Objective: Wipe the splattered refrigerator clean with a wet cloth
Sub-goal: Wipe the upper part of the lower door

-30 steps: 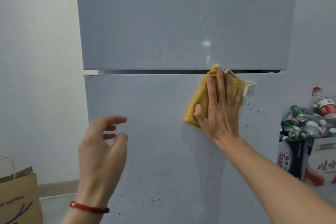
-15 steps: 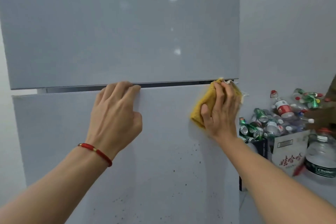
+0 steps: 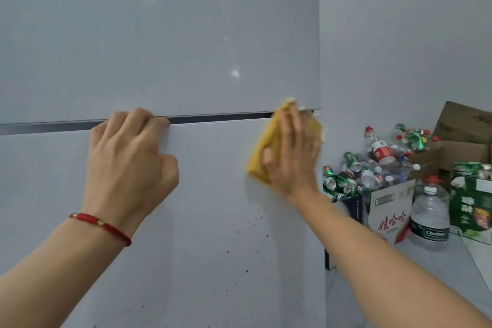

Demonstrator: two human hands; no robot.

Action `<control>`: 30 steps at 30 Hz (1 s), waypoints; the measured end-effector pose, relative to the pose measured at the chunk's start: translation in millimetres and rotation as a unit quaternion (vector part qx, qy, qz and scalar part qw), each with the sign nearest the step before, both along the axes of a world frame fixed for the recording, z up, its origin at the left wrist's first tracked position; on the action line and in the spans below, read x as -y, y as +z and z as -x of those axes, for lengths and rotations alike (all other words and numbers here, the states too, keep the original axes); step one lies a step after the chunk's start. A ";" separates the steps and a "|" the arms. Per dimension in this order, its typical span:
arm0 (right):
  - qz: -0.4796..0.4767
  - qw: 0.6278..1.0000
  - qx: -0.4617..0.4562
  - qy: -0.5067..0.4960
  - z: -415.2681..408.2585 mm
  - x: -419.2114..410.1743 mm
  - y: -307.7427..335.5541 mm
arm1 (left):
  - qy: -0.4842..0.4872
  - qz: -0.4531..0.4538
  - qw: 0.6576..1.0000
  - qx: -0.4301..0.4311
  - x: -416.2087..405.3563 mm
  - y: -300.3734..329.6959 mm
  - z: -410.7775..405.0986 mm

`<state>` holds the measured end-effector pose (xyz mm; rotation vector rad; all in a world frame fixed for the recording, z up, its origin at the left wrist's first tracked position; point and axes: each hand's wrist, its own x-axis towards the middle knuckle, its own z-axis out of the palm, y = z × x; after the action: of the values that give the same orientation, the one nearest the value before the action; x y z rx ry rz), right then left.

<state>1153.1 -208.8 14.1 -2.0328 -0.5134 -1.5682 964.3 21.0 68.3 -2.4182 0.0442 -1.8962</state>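
A pale grey two-door refrigerator (image 3: 207,42) fills most of the view. Dark specks dot its lower door (image 3: 213,221), mostly below and right of centre. My right hand (image 3: 292,152) presses a folded yellow cloth (image 3: 262,152) flat against the top right corner of the lower door, fingers straight. My left hand (image 3: 127,160) grips the top edge of the lower door, its fingers curled into the dark gap (image 3: 221,116) between the two doors. A red cord bracelet sits on my left wrist.
To the right of the fridge, on the floor by the wall, stand cardboard boxes (image 3: 391,210) heaped with empty cans and plastic bottles (image 3: 378,152), a large water bottle (image 3: 428,216) and a green box (image 3: 471,210).
My left hand rose from mid-air and took hold of the lower door's top edge. The right hand slid the cloth rightward to the door's right edge. The view shifted right.
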 end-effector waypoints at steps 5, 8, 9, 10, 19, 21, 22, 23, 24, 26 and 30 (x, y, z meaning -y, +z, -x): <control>-0.231 0.966 -0.109 0.041 -5.7 -4.3 4.4 | 0.000 -0.015 1.000 -0.024 -1.4 -2.2 2.6; -0.334 0.924 -0.188 0.004 12.4 -37.0 8.4 | 0.004 -0.037 0.999 -0.038 -5.9 -3.9 6.6; -0.317 0.929 -0.190 -0.002 23.7 -53.9 7.3 | 0.005 -0.039 0.998 -0.042 -6.9 -4.4 7.4; -0.274 0.947 -0.166 0.004 36.7 -71.2 4.7 | 0.008 -0.039 0.998 -0.042 -8.0 -4.9 8.1; -0.097 0.994 -0.052 0.027 2.9 -14.0 15.9 | 0.012 -0.045 0.998 -0.052 -8.8 -4.8 8.5; -0.171 0.980 -0.095 0.017 -5.3 -8.3 22.3 | 0.012 -0.041 0.997 -0.059 -7.1 -3.4 10.2; -0.181 0.978 -0.102 0.012 -6.7 -8.6 24.4 | 0.012 -0.041 0.997 -0.068 -5.5 -2.5 9.7; -0.187 0.976 -0.112 0.015 -5.2 -11.5 26.3 | 0.016 -0.042 0.996 -0.079 -5.3 -2.4 11.9; -0.205 0.971 -0.124 0.020 -3.2 -14.4 29.4 | 0.022 -0.046 0.994 -0.096 -5.6 -2.5 13.7; -0.273 0.949 -0.156 0.022 0.1 -20.4 43.5 | 0.037 -0.066 0.989 -0.125 -8.9 -2.5 16.5; -0.497 0.838 -0.222 0.039 17.8 -32.3 98.4 | 0.029 -0.078 0.984 -0.158 -13.7 5.6 25.4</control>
<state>1135.3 -176.5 112.4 -1.4082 0.3564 -0.9136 938.9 34.6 73.8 -2.5533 0.1309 -1.4114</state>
